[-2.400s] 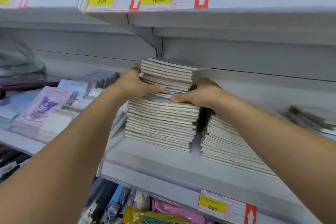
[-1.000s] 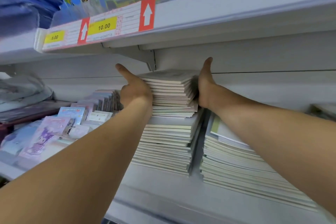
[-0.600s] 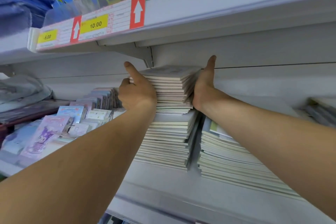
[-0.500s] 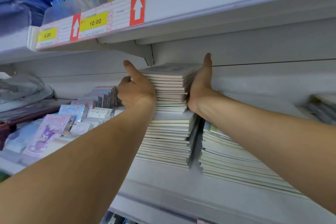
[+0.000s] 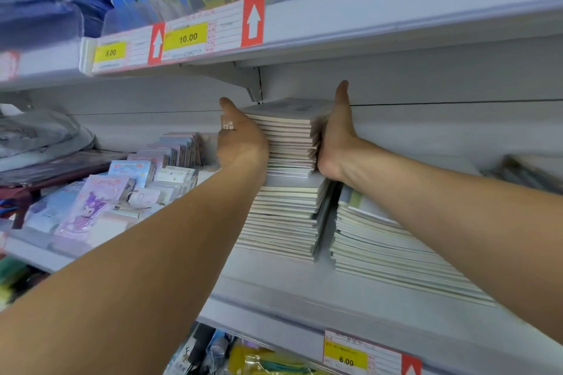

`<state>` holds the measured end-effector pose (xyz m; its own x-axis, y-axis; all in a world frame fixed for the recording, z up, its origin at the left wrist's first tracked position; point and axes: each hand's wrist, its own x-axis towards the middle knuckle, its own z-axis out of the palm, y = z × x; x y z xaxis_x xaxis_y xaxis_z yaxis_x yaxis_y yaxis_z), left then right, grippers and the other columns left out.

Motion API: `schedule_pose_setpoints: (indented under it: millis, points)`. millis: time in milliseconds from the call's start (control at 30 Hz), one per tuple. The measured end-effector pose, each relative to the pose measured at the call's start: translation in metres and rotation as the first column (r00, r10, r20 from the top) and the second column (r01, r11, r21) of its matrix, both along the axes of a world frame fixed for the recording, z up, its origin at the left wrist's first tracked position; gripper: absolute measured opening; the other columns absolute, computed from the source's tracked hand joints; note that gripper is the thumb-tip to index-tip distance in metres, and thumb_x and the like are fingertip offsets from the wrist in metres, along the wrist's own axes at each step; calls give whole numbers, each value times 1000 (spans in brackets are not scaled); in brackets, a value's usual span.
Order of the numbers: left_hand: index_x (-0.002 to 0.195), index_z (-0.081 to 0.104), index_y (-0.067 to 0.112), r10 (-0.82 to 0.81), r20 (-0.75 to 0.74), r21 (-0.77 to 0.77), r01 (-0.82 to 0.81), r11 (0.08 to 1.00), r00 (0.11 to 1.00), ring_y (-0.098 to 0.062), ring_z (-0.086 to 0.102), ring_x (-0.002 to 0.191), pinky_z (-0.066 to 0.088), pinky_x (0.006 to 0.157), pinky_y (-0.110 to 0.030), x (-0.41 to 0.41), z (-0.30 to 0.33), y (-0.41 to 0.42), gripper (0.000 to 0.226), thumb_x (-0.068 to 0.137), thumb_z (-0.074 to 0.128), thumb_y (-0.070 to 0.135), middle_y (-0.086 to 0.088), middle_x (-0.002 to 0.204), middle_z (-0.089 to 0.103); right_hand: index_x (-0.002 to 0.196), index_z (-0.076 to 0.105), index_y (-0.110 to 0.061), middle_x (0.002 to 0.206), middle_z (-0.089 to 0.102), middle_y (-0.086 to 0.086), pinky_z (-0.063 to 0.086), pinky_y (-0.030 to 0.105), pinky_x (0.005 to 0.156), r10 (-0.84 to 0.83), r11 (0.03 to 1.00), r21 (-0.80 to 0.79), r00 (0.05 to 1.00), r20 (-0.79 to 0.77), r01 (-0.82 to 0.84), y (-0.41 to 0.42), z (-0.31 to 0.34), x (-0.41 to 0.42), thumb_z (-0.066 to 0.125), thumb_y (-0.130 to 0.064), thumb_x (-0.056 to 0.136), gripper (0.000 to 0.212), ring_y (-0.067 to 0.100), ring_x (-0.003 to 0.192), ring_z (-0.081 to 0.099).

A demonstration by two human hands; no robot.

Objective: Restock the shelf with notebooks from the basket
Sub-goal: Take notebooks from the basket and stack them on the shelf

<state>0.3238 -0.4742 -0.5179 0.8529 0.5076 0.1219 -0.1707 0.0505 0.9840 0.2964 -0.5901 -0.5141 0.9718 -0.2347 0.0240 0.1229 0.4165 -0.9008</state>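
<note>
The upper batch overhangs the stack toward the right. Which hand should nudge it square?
Probably the right hand: its palm lies flat against the overhanging right side of the upper batch, so it can push leftward. The left hand braces the opposite side.

Both hands press flat against the sides of the upper notebooks (image 5: 289,143) of a tall stack on the grey shelf (image 5: 304,292): the left hand (image 5: 240,143) on its left side, the right hand (image 5: 333,143) on its right, thumb pointing up. The lower notebooks (image 5: 283,219) sit slightly offset beneath. Just to the right lies a shorter pile of notebooks (image 5: 384,246). Further left are pastel cartoon notepads (image 5: 91,207). A yellow 10.00 price tag (image 5: 186,37) hangs on the shelf above.
</note>
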Motion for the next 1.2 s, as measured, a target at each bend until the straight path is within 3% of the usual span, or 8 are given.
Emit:
schedule_pose_setpoints:
  millis: [100,267,433,600,733,867,1067,1200]
  points:
    - [145,43,22,106,2,84,-106,991,994,-28,54,122,34,94,-33,6,-2,0,82,91,10,73,-8,138,55,109,76,-14,102,76,11,59,46,88,53,999,-8,998,43,-53,1,2,-3,34,-91,77,93,28,95,74]
    - [140,49,16,154,24,4,-154,988,988,-29,53,123,36,102,-43,13,-4,-1,83,90,18,75,-5,138,56,65,60,-19,58,61,0,47,21,47,8,998,-60,999,-34,-10,3,1,5,35,-93,75,79,17,45,58]
    - [131,59,18,136,41,97,-140,985,990,-28,57,115,38,90,-40,16,-9,0,90,85,12,78,-5,129,62,158,24,-28,164,23,-1,16,48,123,-275,959,-62,961,15,276,25,-1,14,26,-86,84,93,21,150,23]
    - [130,61,22,171,39,117,-174,978,985,-28,59,111,36,82,-39,16,-9,2,93,82,6,80,-3,125,65,91,27,-39,104,16,-18,16,33,109,-226,967,-113,973,54,231,20,-5,22,28,-90,80,53,-2,98,30]
    - [130,60,20,168,57,117,-173,978,984,-28,58,112,36,85,-38,20,-11,0,89,86,9,77,-4,124,65,151,26,-38,153,35,-5,16,43,122,-224,964,-132,972,73,232,21,-6,20,30,-86,84,82,14,146,28]
    - [125,63,18,145,61,86,-150,985,988,-27,59,109,31,81,-34,19,-12,1,87,88,10,76,-4,120,66,83,58,-31,70,70,-5,52,23,53,-19,999,-33,998,64,22,7,-8,5,31,-92,76,68,10,59,67]
    - [106,63,22,227,229,72,-249,966,947,-29,61,100,40,79,-35,17,-10,0,62,99,13,58,-3,104,68,88,52,-36,84,49,9,41,28,64,-178,977,-115,984,16,179,3,-12,6,23,-88,83,60,12,73,50]
    - [105,60,23,180,231,194,-226,955,956,-31,62,99,43,80,-38,18,-9,-1,62,99,10,59,-5,104,68,129,49,-27,141,45,-3,40,41,111,-147,971,-178,986,74,158,10,-8,15,16,-69,99,61,20,127,48]
